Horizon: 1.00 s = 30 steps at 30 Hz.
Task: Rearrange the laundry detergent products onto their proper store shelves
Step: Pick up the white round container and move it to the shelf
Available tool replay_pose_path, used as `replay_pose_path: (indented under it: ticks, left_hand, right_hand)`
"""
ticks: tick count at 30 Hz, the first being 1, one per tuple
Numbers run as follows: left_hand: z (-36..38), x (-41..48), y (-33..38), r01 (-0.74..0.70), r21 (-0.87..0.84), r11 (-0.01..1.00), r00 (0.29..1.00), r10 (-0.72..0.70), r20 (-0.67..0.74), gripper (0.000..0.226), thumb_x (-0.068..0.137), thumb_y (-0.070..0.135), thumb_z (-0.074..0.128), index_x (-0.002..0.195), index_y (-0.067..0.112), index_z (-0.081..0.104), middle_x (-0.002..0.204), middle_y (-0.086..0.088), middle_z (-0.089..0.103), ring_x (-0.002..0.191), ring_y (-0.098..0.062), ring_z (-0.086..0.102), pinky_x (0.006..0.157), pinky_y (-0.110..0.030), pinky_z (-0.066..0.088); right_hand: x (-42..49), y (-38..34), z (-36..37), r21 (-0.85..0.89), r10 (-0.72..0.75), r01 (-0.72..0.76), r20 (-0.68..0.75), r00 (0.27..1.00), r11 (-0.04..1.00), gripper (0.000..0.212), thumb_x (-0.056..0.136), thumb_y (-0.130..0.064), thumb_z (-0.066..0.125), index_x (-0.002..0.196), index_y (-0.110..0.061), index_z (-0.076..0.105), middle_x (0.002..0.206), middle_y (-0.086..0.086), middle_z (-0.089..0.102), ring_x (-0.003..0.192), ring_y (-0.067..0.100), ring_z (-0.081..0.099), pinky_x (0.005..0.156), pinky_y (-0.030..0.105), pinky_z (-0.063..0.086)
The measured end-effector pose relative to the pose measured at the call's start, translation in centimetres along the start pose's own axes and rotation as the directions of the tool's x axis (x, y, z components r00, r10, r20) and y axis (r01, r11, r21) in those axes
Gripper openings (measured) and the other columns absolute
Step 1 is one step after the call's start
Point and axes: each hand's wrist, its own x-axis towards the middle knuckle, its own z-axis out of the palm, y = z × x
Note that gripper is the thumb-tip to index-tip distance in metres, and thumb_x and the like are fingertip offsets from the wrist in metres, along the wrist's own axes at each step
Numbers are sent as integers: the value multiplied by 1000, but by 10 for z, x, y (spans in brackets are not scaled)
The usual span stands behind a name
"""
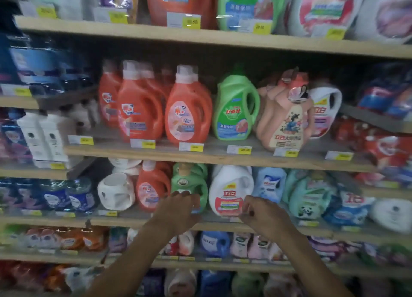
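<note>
The green detergent bottle (189, 183) stands on a wooden shelf (124, 220), between an orange bottle (151, 187) and a white bottle (231, 185). The left hand (178, 209) reaches up and grips its front. The right hand (260, 209) curls by the white bottle's bottom; I cannot tell if it holds anything.

White-and-yellow price tags (191, 146) stand in a row along the front edge of the middle shelf (211, 158), spaced apart. Their figures are too blurred to read. More tags (262, 27) of the same kind sit along the upper shelf (156, 32). In the bay to the left, two white cartons (42, 138) stand side by side, with a row of dark blue tubs (66, 195) one level below. Far right are red pouches (383, 149), badly blurred.
</note>
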Motion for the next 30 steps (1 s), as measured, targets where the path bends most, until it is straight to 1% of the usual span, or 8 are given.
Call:
replay_pose_path:
  ticks: [4,7,11,15,17,19,24,30]
  left_hand:
    - [22,46,100,-157,-20,987,987,158,37,34,93,53,57,117,29,56,125,2,64,118,-26,60,92,-36,47]
    - [42,78,184,-263,-31,964,962,265,65,36,94,54,55,118,27,56,123,0,63,116,-26,60,91,-38,50]
    - [73,110,298,-357,-68,932,923,363,126,35,95,55,54,113,25,53,118,-1,63,110,-27,60,87,-38,51]
    - [99,137,403,-416,-117,902,889,430,156,32,96,56,55,114,30,55,123,1,64,114,-25,59,91,-37,48]
    - [110,151,448,-453,-128,882,866,470,172,30,96,54,56,115,30,56,124,2,64,115,-24,59,91,-36,48]
    - [118,164,487,-481,-132,867,848,498,181,30,96,54,56,115,30,56,123,2,65,115,-24,59,91,-36,47]
    - [140,200,558,-509,-149,848,830,529,179,30,94,55,56,111,30,58,121,5,65,112,-22,61,91,-39,52]
    - [182,255,619,-500,-133,856,834,517,190,31,94,51,58,114,27,57,124,1,64,114,-25,59,93,-41,49]
  right_hand:
    - [-29,101,-28,20,102,-101,-12,995,995,19,98,-51,61,97,-33,54,96,-7,68,92,19,66,74,35,52]
    - [-54,186,-49,36,190,-189,-41,981,981,18,99,-50,60,98,-34,52,94,-8,65,94,19,66,72,33,47]
    - [-87,295,-76,45,297,-294,-68,953,955,18,97,-48,61,100,-32,54,104,-4,70,101,23,67,83,36,54]
    - [-119,387,-100,39,373,-371,-83,924,928,19,97,-48,63,106,-33,57,104,-2,69,103,26,68,81,34,51]
    - [-130,425,-110,57,394,-390,-94,914,919,18,96,-47,65,104,-35,56,107,-1,68,105,26,67,78,33,46]
    - [-138,459,-119,71,418,-412,-111,902,908,18,95,-46,67,98,-38,51,108,-1,71,104,26,67,79,34,47]
    - [-142,532,-134,58,490,-486,-129,862,872,18,94,-47,64,101,-35,54,105,-4,71,102,23,68,81,35,53]
    - [-124,617,-135,-11,495,-501,-140,858,865,25,93,-49,64,108,-29,60,113,0,71,109,27,67,81,37,48]
